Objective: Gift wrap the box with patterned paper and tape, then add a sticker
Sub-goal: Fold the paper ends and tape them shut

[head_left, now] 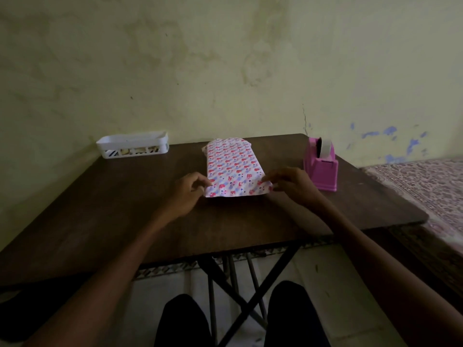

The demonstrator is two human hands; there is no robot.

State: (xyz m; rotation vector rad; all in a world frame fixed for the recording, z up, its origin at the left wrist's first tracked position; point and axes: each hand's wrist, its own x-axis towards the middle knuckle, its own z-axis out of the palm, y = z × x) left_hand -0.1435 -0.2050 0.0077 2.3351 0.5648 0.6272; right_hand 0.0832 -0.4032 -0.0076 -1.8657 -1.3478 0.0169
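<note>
**Near flap of the wrapping pinched at both corners**

Head view: a stained yellow wall (225, 71) backs a dark wooden tabletop (125, 216) in dim light. The box (231, 156), already covered in patterned paper (238, 189), lies lengthwise mid-tabletop, with its far end close to the far edge. At the near end the paper runs on as a flattened loose flap.

The left hand (189, 190) pinches the flap's left corner and the right hand (288, 181) its right corner, fingers (269, 179) closed on the paper edge. This probably keeps the flap taut and square for an even fold.

Both forearms reach in over the near edge, wrists low over the wood.

A pink tape dispenser (322, 169) stands just beside the right hand, towards the right edge, likely kept handy for sealing. A white basket (132, 146) sits at the far left corner; I cannot tell what is in it.
</note>
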